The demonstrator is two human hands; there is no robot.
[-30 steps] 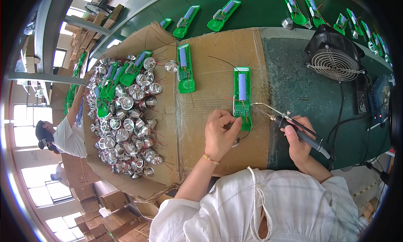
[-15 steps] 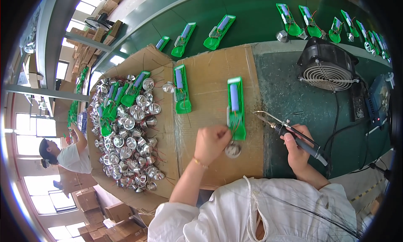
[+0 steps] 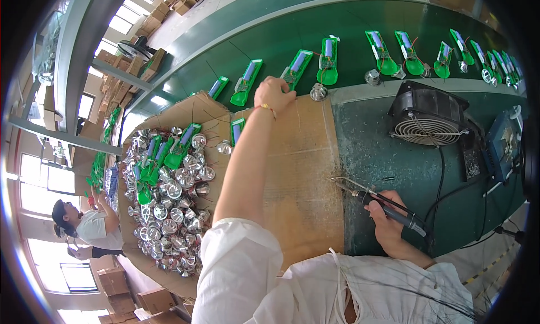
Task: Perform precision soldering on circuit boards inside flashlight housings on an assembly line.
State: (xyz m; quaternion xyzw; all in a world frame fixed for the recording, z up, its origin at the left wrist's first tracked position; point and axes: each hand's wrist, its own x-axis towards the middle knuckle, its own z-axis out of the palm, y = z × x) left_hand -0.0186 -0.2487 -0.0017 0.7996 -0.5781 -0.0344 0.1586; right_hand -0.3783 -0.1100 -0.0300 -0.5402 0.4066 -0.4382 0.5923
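Observation:
My left hand [image 3: 274, 94] reaches forward to the green belt's near edge, its fingers curled round the lower end of a green plastic lamp housing [image 3: 298, 67] with a lilac battery cell inside. The fingertips are partly hidden. In my right hand [image 3: 388, 217] is a soldering iron [image 3: 388, 210] with a thin metal tube along it, its tip pointing left over the cardboard mat [image 3: 298, 194]. To the right of my left hand, another green housing [image 3: 328, 62] lies on the belt, with a silver reflector cup [image 3: 318, 92] below it.
A cardboard box of silver reflector cups [image 3: 169, 225], with several green housings on top, stands at left. Beside it a housing [image 3: 236, 131] is partly covered by my forearm. A black fan [image 3: 427, 113] and blue soldering station [image 3: 500, 141] stand right. A person [image 3: 98, 225] works far left.
The green housing with its reflector cup has gone from the mat to the belt. My left hand has moved forward to another housing there. My right hand still holds the soldering iron.

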